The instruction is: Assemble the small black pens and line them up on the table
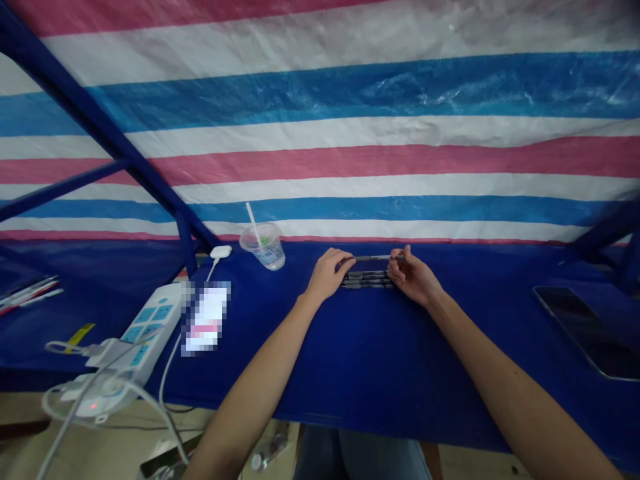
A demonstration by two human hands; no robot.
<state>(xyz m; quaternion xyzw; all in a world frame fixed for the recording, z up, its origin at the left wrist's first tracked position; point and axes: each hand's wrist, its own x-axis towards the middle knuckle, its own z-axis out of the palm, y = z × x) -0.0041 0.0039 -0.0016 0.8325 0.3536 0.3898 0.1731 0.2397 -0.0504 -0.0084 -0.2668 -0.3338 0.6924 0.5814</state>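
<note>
A slim dark pen (373,258) with a clear section spans the gap between my two hands, above the blue tabletop. My left hand (327,273) is closed at its left end, thumb and fingers pinched together. At the other end, the curled fingers of my right hand (414,279) grip it. Just on the near side, several similar black pens (367,285) lie side by side on the surface, roughly parallel. Their right ends are partly hidden by my right hand, and my left fingers are close to their left ends.
A clear plastic cup (270,252) with a straw stands left of my hands. Farther left are a blurred-out lit screen (207,319), a white power strip (150,327) with cables, and loose pens (30,293). A dark phone (587,333) lies at right. Blue metal bars (145,170) rise at left.
</note>
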